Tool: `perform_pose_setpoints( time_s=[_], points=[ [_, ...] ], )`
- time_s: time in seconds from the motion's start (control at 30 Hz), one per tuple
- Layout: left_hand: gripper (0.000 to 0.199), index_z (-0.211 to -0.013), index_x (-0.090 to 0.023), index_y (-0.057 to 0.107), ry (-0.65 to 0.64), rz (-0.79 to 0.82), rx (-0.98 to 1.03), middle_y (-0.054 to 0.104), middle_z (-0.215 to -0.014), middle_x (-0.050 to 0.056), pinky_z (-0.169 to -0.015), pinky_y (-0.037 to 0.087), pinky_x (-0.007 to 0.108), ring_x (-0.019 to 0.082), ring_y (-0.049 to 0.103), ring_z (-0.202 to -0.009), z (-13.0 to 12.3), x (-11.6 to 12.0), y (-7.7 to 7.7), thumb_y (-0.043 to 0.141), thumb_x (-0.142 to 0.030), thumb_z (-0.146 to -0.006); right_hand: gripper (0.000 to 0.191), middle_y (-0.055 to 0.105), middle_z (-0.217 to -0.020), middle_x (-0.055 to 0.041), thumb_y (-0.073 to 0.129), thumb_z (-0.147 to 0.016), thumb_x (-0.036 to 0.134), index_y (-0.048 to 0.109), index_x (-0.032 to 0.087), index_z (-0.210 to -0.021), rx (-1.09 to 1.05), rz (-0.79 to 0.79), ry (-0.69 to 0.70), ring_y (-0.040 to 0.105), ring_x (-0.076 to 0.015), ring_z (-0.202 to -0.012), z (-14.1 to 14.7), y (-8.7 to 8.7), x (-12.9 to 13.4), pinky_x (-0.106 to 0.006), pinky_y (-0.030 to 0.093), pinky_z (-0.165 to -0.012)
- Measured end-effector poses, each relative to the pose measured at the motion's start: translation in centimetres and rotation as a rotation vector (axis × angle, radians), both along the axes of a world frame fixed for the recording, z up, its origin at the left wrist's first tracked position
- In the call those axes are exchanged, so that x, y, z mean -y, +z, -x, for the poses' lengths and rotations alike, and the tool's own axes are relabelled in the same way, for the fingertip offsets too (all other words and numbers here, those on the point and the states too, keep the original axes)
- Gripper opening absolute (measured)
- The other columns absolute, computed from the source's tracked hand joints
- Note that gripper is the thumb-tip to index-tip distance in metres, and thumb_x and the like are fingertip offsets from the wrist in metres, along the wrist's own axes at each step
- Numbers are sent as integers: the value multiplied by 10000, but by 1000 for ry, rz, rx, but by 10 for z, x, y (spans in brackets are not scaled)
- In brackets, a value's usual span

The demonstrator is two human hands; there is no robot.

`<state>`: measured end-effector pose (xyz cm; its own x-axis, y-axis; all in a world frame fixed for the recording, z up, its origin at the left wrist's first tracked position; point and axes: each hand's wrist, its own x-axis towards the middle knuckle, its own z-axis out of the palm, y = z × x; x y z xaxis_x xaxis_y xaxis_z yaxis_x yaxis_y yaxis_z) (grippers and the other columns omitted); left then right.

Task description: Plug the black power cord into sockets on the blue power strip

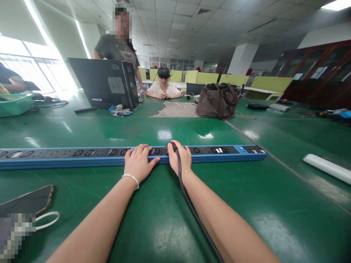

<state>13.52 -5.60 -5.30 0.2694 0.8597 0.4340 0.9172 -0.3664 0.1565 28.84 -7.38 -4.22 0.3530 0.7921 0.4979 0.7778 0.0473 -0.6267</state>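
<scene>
A long blue power strip with black sockets lies across the green table in front of me. My left hand rests on it, fingers spread over the top and thumb stretched along the front edge. Just to the right, my right hand is closed around a black power plug at the strip's socket face. Whether the plug is fully seated cannot be seen, as my fingers cover most of it. From the plug a thick black cable runs down along my right forearm and out of view.
A phone lies at the near left; a white bar-shaped object lies at the right. Farther back are a black computer case, gloves, a brown bag and a green basket. One person stands, another sits opposite.
</scene>
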Motion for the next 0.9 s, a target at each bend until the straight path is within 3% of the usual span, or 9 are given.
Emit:
perform_pose_setpoints(
  time_s=[0.17,0.33,0.53,0.9],
  points=[
    [497,-1200,-224,545,-4,0,15,537,-1314,89,-1054,235,458,254,437,-1246,0,0,0,459,-530,-818,301,711,-985,-54,404,-908,383,651,227,-983,97,27,-21,628,-198,-961,4,0,-1,-384,327,-996],
    [503,-1203,-230,547,-7,12,20,540,-1311,87,-1053,236,458,260,430,-1252,0,0,1,458,-538,-815,358,704,-1000,-116,388,-910,381,656,171,-1020,250,46,-64,583,-241,-1080,15,-3,-5,-434,283,-1026],
    [496,-1200,-230,546,0,18,12,532,-1323,85,-1056,230,450,252,429,-1254,-1,0,2,457,-534,-817,395,717,-911,-143,370,-914,363,672,121,-993,354,30,-115,605,-258,-1050,20,-4,-7,-448,264,-1045],
    [501,-1199,-205,541,-3,2,6,537,-1317,91,-1052,236,451,247,437,-1248,0,1,1,458,-526,-823,444,705,-974,-165,356,-922,379,649,90,-1088,313,29,-132,625,-264,-1014,22,-8,-4,-442,289,-1027]
  ],
)
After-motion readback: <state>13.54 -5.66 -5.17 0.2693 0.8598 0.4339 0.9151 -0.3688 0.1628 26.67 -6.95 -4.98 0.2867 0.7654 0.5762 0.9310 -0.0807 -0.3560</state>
